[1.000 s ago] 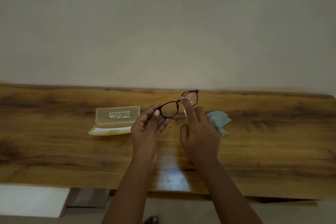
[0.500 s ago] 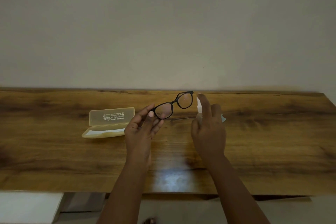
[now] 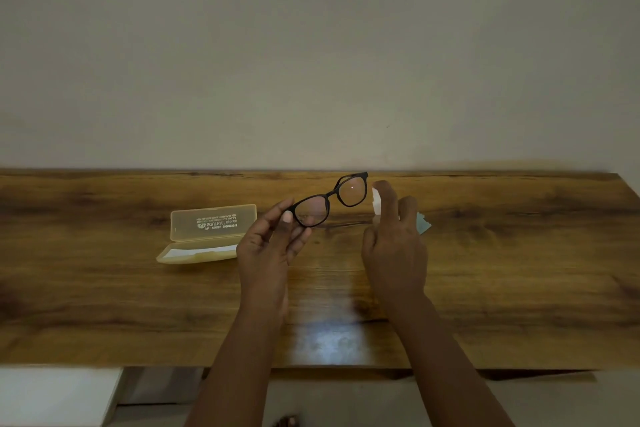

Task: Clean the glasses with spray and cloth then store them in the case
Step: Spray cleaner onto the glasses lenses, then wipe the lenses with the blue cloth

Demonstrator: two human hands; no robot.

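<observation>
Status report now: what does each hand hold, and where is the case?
Left hand pinches glasses by one end, above table. Right hand holds small white spray bottle. Case open, left of hands. Cloth mostly hidden behind right hand.

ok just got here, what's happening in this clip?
A person is cleaning a pair of glasses at a wooden table. The left hand holds the black frame up by one end. The right hand grips a small white spray bottle beside the far lens, forefinger on top. A blue cloth lies mostly hidden behind that hand. The yellow case sits open on the table to the left, nothing stored in it yet.
</observation>
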